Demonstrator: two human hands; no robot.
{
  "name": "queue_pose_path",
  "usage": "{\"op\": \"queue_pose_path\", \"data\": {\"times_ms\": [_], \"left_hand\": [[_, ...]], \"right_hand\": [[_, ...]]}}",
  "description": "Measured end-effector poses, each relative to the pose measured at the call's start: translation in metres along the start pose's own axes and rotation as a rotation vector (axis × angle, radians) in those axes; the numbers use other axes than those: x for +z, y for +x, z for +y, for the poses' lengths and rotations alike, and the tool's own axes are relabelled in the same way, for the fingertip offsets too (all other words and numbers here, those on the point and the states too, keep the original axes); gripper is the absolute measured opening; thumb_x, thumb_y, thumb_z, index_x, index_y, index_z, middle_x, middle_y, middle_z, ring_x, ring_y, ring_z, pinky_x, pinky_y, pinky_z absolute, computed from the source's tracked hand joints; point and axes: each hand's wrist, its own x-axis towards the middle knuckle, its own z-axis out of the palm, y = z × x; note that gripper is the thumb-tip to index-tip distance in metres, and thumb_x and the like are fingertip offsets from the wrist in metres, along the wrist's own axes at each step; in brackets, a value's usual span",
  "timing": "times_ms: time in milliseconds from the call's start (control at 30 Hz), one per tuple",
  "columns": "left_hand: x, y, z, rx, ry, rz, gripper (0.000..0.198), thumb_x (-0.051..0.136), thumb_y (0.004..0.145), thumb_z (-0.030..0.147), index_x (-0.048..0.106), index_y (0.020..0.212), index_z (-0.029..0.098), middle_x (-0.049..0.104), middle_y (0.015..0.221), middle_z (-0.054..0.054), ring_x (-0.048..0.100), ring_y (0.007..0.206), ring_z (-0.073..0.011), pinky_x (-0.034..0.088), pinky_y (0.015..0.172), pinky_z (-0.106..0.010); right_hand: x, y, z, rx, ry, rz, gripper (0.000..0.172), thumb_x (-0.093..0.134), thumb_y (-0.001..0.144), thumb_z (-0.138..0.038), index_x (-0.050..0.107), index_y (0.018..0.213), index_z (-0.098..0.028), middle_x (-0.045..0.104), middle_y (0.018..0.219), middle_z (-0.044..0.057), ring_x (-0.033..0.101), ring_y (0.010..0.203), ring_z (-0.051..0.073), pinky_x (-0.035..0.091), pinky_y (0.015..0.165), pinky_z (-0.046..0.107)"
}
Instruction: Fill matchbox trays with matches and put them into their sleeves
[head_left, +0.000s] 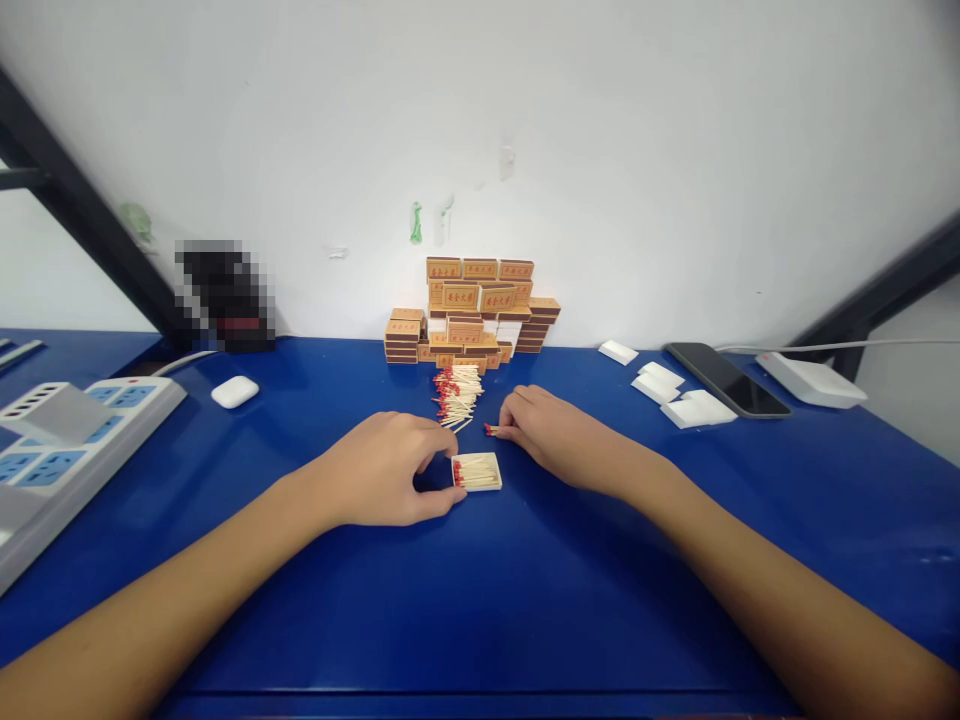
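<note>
My left hand grips the left end of a small white matchbox tray, thumb at the near corner and fingers at the far one. Matches lie in the tray, red heads to the left. Just right of and beyond the tray, my right hand pinches a few matches, their red heads sticking out to the left. A loose pile of matches spreads on the blue table beyond both hands. Stacked matchboxes with orange-brown labels stand behind that pile, near the wall.
Several white trays lie at the right beside a dark phone and a white device with a cable. To the left are a white earbud case and a power strip with a plugged-in charger.
</note>
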Motion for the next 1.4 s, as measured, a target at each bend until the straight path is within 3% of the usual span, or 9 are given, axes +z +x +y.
{"op": "queue_pose_path", "data": {"times_ms": [267,500,767,900,1067,1233,1400], "left_hand": [[-0.001,0.000,0.000,-0.005,-0.004,-0.009,0.026,0.068,0.089,0.044,0.072,0.093,0.019,0.063,0.073,0.001,0.055,0.059,-0.0136,0.036,0.058,-0.029],[0.000,0.000,-0.001,0.002,0.000,-0.001,0.025,0.068,0.089,0.044,0.072,0.094,0.019,0.064,0.073,0.001,0.056,0.061,-0.0137,0.037,0.058,-0.029],[0.000,0.000,-0.001,-0.002,0.005,-0.005,0.026,0.067,0.090,0.044,0.071,0.094,0.018,0.064,0.074,0.001,0.055,0.060,-0.0134,0.036,0.057,-0.029],[0.000,0.001,0.000,0.000,0.013,-0.006,0.026,0.066,0.090,0.044,0.068,0.088,0.018,0.064,0.075,0.001,0.054,0.061,-0.0136,0.035,0.057,-0.029],[0.000,0.001,0.000,-0.011,-0.001,-0.018,0.026,0.067,0.089,0.044,0.065,0.085,0.018,0.063,0.073,0.001,0.053,0.061,-0.0136,0.034,0.058,-0.029],[0.001,0.001,-0.001,-0.015,0.002,-0.012,0.026,0.067,0.089,0.044,0.067,0.086,0.018,0.062,0.074,0.002,0.052,0.060,-0.0133,0.032,0.057,-0.029],[0.001,0.000,-0.001,-0.020,0.006,-0.017,0.025,0.067,0.089,0.044,0.068,0.089,0.019,0.063,0.074,0.002,0.052,0.060,-0.0134,0.033,0.057,-0.029]], "right_hand": [[-0.004,-0.001,-0.001,-0.002,-0.042,-0.040,0.019,0.050,0.108,-0.026,0.061,0.094,-0.017,0.066,0.100,0.011,0.059,0.094,0.025,0.046,0.082,0.036],[-0.007,-0.003,-0.003,-0.009,-0.090,-0.058,0.025,0.051,0.107,-0.027,0.060,0.085,-0.019,0.065,0.091,0.010,0.058,0.086,0.025,0.045,0.079,0.038],[-0.022,-0.010,-0.024,-0.046,0.129,-0.005,0.022,0.043,0.110,-0.029,0.058,0.096,-0.021,0.065,0.101,0.008,0.058,0.093,0.023,0.047,0.080,0.035],[-0.019,-0.011,-0.046,-0.173,-0.018,-0.055,0.022,0.044,0.108,-0.018,0.059,0.091,-0.019,0.065,0.098,0.009,0.055,0.089,0.023,0.047,0.081,0.037],[-0.013,-0.007,-0.054,-0.205,-0.242,-0.076,0.019,0.051,0.101,-0.008,0.064,0.089,-0.017,0.066,0.097,0.011,0.056,0.088,0.026,0.047,0.081,0.040],[-0.018,-0.011,-0.046,-0.156,-0.045,-0.047,0.014,0.056,0.104,-0.018,0.064,0.092,-0.018,0.063,0.098,0.008,0.058,0.088,0.023,0.046,0.077,0.035],[-0.021,-0.014,-0.042,-0.116,0.147,-0.111,0.015,0.054,0.105,-0.019,0.062,0.093,-0.019,0.063,0.098,0.005,0.058,0.090,0.020,0.044,0.077,0.032]]}}
